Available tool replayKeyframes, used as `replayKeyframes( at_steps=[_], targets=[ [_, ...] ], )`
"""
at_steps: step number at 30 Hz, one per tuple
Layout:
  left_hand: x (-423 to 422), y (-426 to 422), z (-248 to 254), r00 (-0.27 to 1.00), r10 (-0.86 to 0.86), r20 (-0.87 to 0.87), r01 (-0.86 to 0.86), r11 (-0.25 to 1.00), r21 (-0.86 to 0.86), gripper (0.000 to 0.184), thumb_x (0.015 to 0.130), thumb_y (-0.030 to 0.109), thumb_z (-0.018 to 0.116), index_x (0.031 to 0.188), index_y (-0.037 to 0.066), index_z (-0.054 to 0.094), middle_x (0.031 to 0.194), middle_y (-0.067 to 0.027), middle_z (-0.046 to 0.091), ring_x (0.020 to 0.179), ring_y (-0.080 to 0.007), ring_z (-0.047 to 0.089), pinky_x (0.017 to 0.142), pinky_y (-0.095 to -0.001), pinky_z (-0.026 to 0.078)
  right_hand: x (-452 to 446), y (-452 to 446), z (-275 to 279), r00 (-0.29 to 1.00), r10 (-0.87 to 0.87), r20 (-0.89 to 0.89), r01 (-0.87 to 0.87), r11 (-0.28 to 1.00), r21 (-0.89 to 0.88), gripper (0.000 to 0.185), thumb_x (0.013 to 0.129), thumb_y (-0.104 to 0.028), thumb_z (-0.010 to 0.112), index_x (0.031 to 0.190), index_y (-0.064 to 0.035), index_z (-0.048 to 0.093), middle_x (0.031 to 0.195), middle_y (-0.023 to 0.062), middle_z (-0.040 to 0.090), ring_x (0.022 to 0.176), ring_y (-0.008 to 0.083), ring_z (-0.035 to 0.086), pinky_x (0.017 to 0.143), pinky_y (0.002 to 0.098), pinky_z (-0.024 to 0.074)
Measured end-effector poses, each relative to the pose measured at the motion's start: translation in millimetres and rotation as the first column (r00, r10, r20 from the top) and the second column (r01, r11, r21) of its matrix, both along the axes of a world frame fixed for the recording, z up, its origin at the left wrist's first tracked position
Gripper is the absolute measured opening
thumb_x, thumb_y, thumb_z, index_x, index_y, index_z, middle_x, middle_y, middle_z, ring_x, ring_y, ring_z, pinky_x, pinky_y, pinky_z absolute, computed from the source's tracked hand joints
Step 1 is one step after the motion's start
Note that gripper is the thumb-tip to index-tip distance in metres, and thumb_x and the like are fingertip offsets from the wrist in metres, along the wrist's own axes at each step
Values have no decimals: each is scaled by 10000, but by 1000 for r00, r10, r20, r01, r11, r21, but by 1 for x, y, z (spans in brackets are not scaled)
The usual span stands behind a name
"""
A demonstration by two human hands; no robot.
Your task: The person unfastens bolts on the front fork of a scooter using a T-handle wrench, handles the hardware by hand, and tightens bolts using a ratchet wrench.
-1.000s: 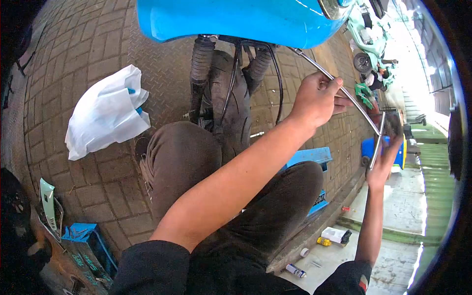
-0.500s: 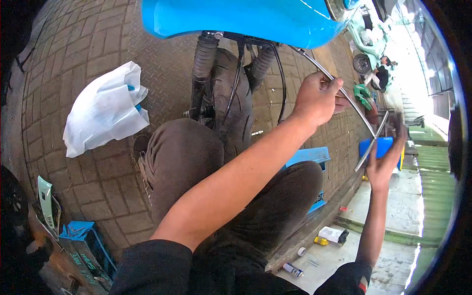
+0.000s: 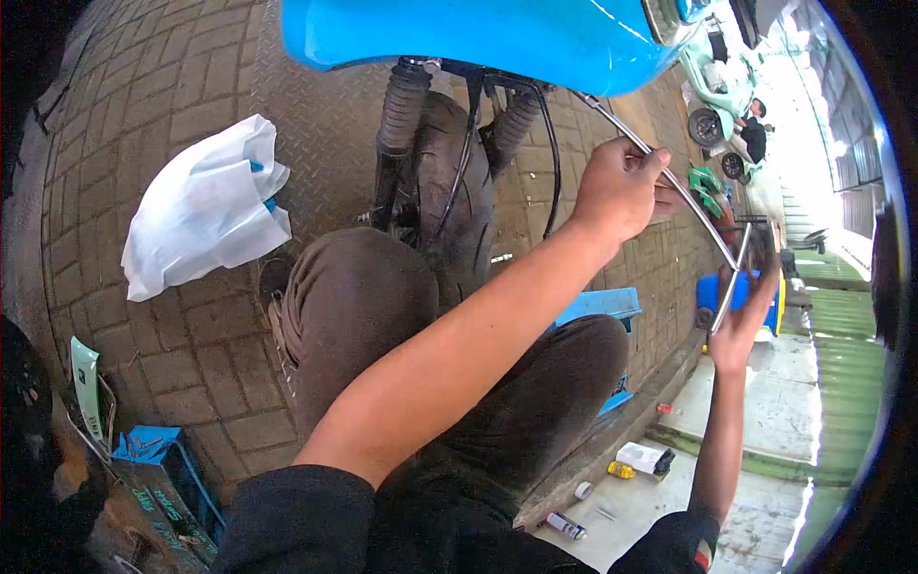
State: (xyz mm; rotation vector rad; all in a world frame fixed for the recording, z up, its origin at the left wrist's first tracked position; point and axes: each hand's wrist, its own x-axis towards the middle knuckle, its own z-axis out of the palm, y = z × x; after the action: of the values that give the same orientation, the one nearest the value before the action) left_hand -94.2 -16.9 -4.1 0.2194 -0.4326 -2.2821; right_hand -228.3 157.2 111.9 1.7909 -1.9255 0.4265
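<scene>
A chrome T-handle wrench (image 3: pixel 703 218) runs from beneath the blue motorcycle body panel (image 3: pixel 469 33) out toward the right. My left hand (image 3: pixel 620 191) is closed around the wrench's shaft, thumb and fingers pinched together on it. Over at the crossbar, my right hand (image 3: pixel 741 330) is against the handle with its fingers stretched out and partly blurred. The far tip of the wrench is hidden under the panel. Below the panel are a front tyre (image 3: pixel 449 182), a ribbed fork boot (image 3: pixel 404 105) and dark cables.
A white bag (image 3: pixel 196 215) lies on the brick paving at left. Blue toolboxes stand at lower left (image 3: pixel 153 469) and beside my knee (image 3: pixel 602 304). A spray can (image 3: pixel 566 525) and small containers sit at lower right. Another person (image 3: pixel 753 134) is beside a pale green scooter (image 3: pixel 717 81).
The wrench's crossbar has turned to a steeper angle, and my right hand has shifted with it. My left hand stays at the same spot on the shaft. The view has tilted slightly.
</scene>
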Motion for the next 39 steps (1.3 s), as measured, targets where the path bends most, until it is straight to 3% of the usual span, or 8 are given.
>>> replayKeyframes(
  at_steps=[5,7,11,13,14,15,16,39],
  targets=[
    [-1,1,0,1000,-9,-24,10,999,44,217,1058,202,619,1052,-7,564,999,-196,730,844,-312,780,715,-384,661,11,-2,23,937,105,-335,-23,971,239,446,1052,-279,554,1318,73,620,1352,251,631,1160,347,679,938,444,569],
    [-2,0,-2,1000,16,-18,-15,999,37,219,1058,206,619,1053,-6,563,1002,-199,731,839,-313,780,716,-389,662,-7,-3,27,669,-361,650,88,907,412,558,1064,-483,497,1241,17,670,1196,236,691,912,277,730,649,362,554],
    [1,0,-1,1000,-17,-18,18,999,35,221,1058,208,616,1071,-6,565,996,-204,736,820,-314,780,708,-391,660,-2,0,23,308,-381,872,234,919,319,691,1077,-575,433,1354,40,579,1243,236,676,824,260,751,549,315,557],
    [0,-3,0,999,-20,-30,21,999,49,221,1058,208,614,1078,-7,566,992,-205,737,816,-313,780,702,-388,658,0,3,23,506,-261,822,195,963,186,690,1038,-468,594,1469,54,459,1394,247,593,1011,330,730,790,398,599],
    [-1,-2,-1,1000,-26,-16,27,999,33,220,1059,206,612,1082,-8,567,992,-205,737,819,-311,781,702,-389,657,2,4,23,978,-135,162,142,989,-31,691,992,-393,676,1492,29,454,1453,228,553,1133,354,677,940,453,532],
    [-2,-2,-3,1000,-31,0,31,999,19,218,1060,204,610,1085,-9,568,992,-205,737,823,-309,781,701,-390,656,3,3,23,778,-36,-627,-63,989,-135,724,947,-318,759,1516,4,450,1511,208,513,1256,378,625,1090,508,464],
    [1,-4,-2,1000,-24,1,24,1000,20,218,1060,204,610,1085,-9,568,992,-205,737,823,-309,781,701,-390,656,-11,-2,27,668,235,-706,-312,950,20,761,868,-226,837,1516,-37,486,1497,170,546,1382,371,527,1204,573,301],
    [-14,-2,-6,999,25,-38,-25,1000,4,185,1062,161,592,1102,-14,547,990,-214,745,789,-310,780,669,-386,661,-10,-57,20,713,397,-577,-264,916,303,156,820,-135,781,935,-56,712,818,82,662,760,261,610,771,410,429]
  ],
)
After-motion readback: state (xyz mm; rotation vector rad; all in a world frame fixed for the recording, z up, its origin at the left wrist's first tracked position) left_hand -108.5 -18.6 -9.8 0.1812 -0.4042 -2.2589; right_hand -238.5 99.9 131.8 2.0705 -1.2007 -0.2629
